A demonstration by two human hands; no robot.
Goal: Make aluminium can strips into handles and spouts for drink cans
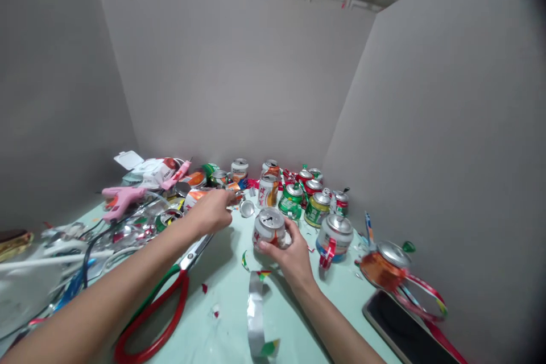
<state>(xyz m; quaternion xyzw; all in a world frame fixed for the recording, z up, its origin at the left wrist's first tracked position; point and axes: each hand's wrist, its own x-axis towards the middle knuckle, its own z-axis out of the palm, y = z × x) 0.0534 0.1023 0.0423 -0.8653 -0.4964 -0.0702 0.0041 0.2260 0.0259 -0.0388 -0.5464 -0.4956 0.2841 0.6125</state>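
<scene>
Head view: my right hand (290, 251) grips the upright can (268, 228), while my left hand (212, 210), up-left of it, pinches a scrap (235, 197).

Two bare hands are in view — a left hand (212, 211) and a right hand (286, 250). About a dozen short cut-down aluminium drink cans (268, 227) crowd the pale green tabletop (222, 290) — the exact number is hard to tell among the scraps. One pink plastic glue gun (121, 199), one pair of red-handled steel scissors (166, 296), one dark flat phone (403, 327), one loose curled silver metal strip (256, 313).
</scene>
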